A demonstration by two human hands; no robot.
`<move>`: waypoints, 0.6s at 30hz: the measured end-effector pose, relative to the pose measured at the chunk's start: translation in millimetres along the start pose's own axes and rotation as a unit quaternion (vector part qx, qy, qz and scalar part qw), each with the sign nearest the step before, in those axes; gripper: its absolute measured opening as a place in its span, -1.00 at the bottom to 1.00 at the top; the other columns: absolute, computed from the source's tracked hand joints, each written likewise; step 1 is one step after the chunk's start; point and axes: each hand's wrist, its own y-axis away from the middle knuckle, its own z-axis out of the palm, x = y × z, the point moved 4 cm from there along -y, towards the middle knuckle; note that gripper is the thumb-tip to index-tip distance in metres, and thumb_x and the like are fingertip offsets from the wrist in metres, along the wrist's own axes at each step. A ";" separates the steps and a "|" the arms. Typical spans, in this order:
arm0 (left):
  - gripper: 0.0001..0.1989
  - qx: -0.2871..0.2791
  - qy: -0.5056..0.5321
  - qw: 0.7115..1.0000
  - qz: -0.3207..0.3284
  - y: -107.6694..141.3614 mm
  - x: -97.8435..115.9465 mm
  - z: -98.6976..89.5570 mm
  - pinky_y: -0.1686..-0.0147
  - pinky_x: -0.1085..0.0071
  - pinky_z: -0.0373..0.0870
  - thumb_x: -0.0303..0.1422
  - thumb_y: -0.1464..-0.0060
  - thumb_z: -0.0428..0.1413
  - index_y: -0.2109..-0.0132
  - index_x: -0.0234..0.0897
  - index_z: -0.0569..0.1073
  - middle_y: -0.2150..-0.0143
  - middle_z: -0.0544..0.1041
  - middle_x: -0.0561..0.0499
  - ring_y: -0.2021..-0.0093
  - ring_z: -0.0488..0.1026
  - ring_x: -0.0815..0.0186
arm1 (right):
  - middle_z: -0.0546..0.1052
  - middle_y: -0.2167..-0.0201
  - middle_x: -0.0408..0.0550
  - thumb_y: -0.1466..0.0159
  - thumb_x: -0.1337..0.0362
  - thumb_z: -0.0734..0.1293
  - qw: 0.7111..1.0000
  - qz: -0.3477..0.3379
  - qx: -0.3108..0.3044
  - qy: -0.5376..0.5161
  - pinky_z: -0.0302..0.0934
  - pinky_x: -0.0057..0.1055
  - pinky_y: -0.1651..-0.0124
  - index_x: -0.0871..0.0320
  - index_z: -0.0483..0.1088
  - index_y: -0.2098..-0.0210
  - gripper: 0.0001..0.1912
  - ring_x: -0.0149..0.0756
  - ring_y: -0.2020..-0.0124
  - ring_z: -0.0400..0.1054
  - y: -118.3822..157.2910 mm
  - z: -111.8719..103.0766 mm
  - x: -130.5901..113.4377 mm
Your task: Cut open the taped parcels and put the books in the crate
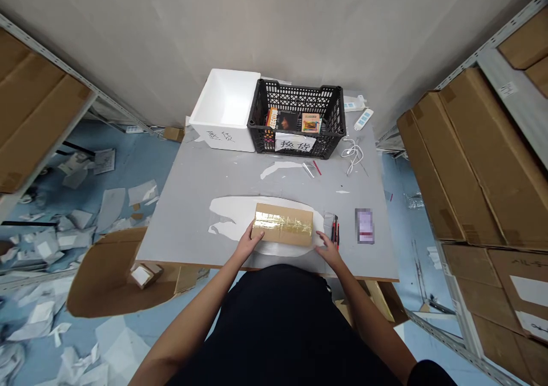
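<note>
A flat brown cardboard box (283,236) with shiny yellowish tape across its top lies on the table in front of me. My left hand (248,245) grips its left end, thumb on top and fingers along the side. Just off the right end is my right hand (329,252), its fingers apart and nothing in it. Under the box a white irregular patch (226,206) spreads over the tabletop. Beside my right fingertips lies a red and black cutter-like tool (335,232), next to a small greyish piece of wrap (328,222).
Along the back stand a white foam box (225,137) and a black plastic crate (295,146) holding several small packages. A phone-like object (365,226), a white cable (353,155) and a power strip (363,119) lie right. An open carton (107,260) stands at lower left; shelved cartons flank both sides.
</note>
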 end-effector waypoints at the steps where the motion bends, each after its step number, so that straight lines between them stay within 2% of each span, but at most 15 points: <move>1: -0.24 0.011 -0.006 1.000 -0.007 1.2 0.7 1.4 -0.22 0.14 0.21 -0.02 -0.08 0.13 -0.34 -0.19 0.13 -0.25 0.36 -0.12 -0.22 0.32 0.07 | 0.36 -0.18 0.08 -0.11 0.09 0.34 0.998 0.014 0.055 0.034 0.02 -0.10 -0.27 0.09 0.30 -0.11 -0.41 -0.06 -0.23 0.20 -0.4 -10.9 4.3; 3: -0.28 0.033 -0.015 0.999 -0.017 4.0 1.6 4.0 -0.19 0.16 0.24 -0.02 -0.10 0.11 -0.32 -0.18 0.16 -0.22 0.39 -0.11 -0.19 0.35 0.09 | 0.39 -0.14 0.16 -0.16 0.07 0.27 0.979 0.077 0.157 0.106 0.05 -0.10 -0.25 0.15 0.30 -0.12 -0.44 -0.03 -0.21 0.22 1.0 -30.6 15.4; 5: -0.32 0.049 -0.022 0.998 -0.019 6.8 1.7 6.1 -0.18 0.18 0.25 -0.02 -0.11 0.10 -0.29 -0.19 0.19 -0.21 0.40 -0.11 -0.18 0.37 0.09 | 0.40 -0.09 0.25 -0.15 0.06 0.29 0.956 0.146 0.203 0.156 0.10 -0.08 -0.20 0.22 0.28 -0.14 -0.38 0.04 -0.17 0.26 3.4 -41.9 26.4; 7: -0.35 0.059 -0.025 0.998 -0.016 9.4 1.2 7.4 -0.17 0.19 0.25 -0.02 -0.11 0.10 -0.26 -0.22 0.24 -0.20 0.41 -0.12 -0.18 0.36 0.09 | 0.40 -0.07 0.33 -0.10 0.07 0.33 0.944 0.182 0.212 0.174 0.13 -0.06 -0.16 0.28 0.26 -0.14 -0.33 0.11 -0.13 0.29 4.3 -44.8 33.6; 9: -0.37 0.069 -0.028 0.997 -0.012 11.5 0.7 7.7 -0.17 0.19 0.25 -0.02 -0.11 0.10 -0.23 -0.24 0.27 -0.19 0.41 -0.13 -0.18 0.36 0.09 | 0.39 -0.07 0.38 -0.07 0.09 0.36 0.942 0.190 0.215 0.173 0.15 -0.05 -0.14 0.31 0.26 -0.13 -0.30 0.14 -0.12 0.30 3.1 -43.4 36.5; 13: -0.42 0.096 -0.029 0.995 -0.001 14.2 1.2 5.2 -0.20 0.19 0.21 -0.05 -0.12 0.09 -0.20 -0.24 0.29 -0.20 0.39 -0.14 -0.20 0.33 0.10 | 0.40 -0.06 0.38 -0.03 0.15 0.37 0.940 0.201 0.222 0.162 0.18 -0.07 -0.10 0.28 0.27 -0.08 -0.35 0.15 -0.11 0.32 -3.5 -42.8 36.1; 15: -0.42 0.103 -0.017 0.995 0.002 14.6 1.1 4.1 -0.19 0.20 0.22 -0.06 -0.12 0.09 -0.21 -0.24 0.28 -0.21 0.38 -0.15 -0.21 0.32 0.10 | 0.45 0.00 0.35 -0.03 0.17 0.35 0.942 0.205 0.220 0.148 0.23 -0.06 -0.04 0.27 0.29 -0.04 -0.40 0.15 -0.03 0.38 -6.7 -46.8 35.2; 18: -0.43 0.099 -0.006 0.995 0.000 13.8 -0.6 4.2 -0.18 0.20 0.25 -0.08 -0.11 0.09 -0.21 -0.22 0.28 -0.21 0.39 -0.13 -0.20 0.33 0.10 | 0.54 0.20 0.24 -0.03 0.16 0.33 0.950 0.197 0.211 0.118 0.31 -0.09 0.09 0.24 0.30 0.03 -0.48 0.09 0.15 0.48 -7.7 -56.3 33.7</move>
